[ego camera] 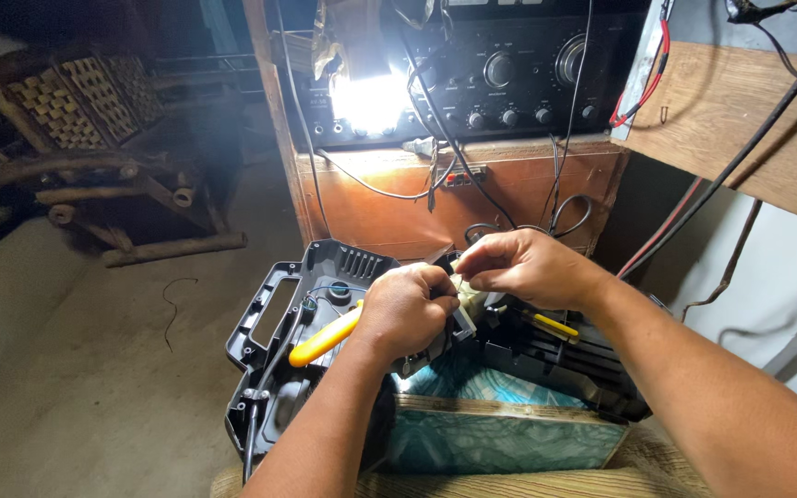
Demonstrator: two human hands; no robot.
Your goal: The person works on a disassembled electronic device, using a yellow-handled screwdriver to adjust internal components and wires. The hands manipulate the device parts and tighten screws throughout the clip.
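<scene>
We start with the concrete floor (pixel 76 369), where a woven wooden chair (pixel 94 138) lies over in the dark at the far left, and the wooden cabinet (pixel 472 198) ahead of us, which carries a black amplifier (pixel 528 65) with rows of knobs and a bright lamp (pixel 371 101) glaring off its face. Cables (pixel 435 157) hang down the cabinet front. Below that, resting on a greenish marbled block (pixel 500 433) that serves us as a bench, sits the opened black plastic housing (pixel 288 323) of some appliance, its shell laid apart with a carry handle at the left edge and its innards exposed. Our left hand (pixel 403 309) is closed around a tool with a yellow handle (pixel 325 339), the handle jutting out to the left; the working end is hidden behind the fist, so we cannot tell what kind of tool it is. Our right hand (pixel 528 267) pinches a small pale component (pixel 465 293) just above the middle of the housing, fingertips meeting those of the left. A second yellow-handled tool (pixel 555 325) lies on the housing under the right wrist. We judge that we are in the midst of working this small part with the tool while steadying it, and what comes next seems to call for a firm pinch and a careful, small tool movement so nearby wires are not strained.
</scene>
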